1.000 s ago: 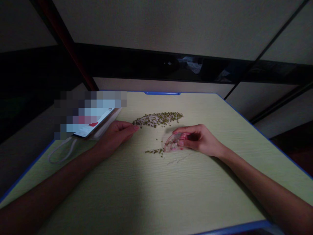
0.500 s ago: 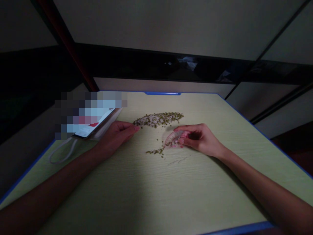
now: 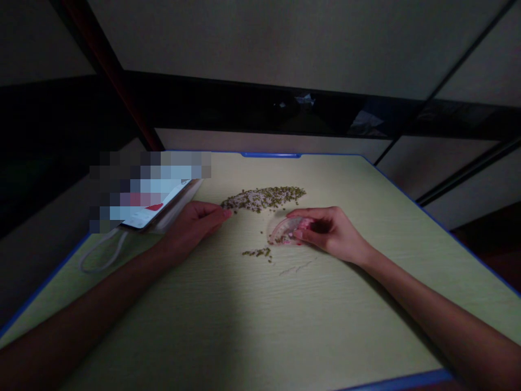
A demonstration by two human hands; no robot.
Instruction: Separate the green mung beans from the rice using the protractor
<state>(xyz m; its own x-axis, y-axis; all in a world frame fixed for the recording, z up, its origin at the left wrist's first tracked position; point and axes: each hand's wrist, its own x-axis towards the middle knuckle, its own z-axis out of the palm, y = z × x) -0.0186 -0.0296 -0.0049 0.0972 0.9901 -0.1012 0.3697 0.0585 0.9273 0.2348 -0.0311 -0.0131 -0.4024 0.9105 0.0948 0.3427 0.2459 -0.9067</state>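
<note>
A long pile of small green beans, like mung beans, mixed with pale grains lies on the table. At the pile's left end is my left hand, its thumb and fingertips pinched together; whether anything is between them is hidden. My right hand grips a clear half-round protractor with pink markings, just in front of the pile. Some beans show at or through the protractor's left part. A smaller scatter of green beans rests left of it, nearer to me.
A phone with a lit screen, partly blurred out, leans at the left on a pale support, with a white loop of strap beside it. The light wood-grain table has a blue edge. Pale cabinet panels stand behind it.
My right hand has shifted the protractor slightly to the left and away from me. My left hand and the bean pile look almost the same.
</note>
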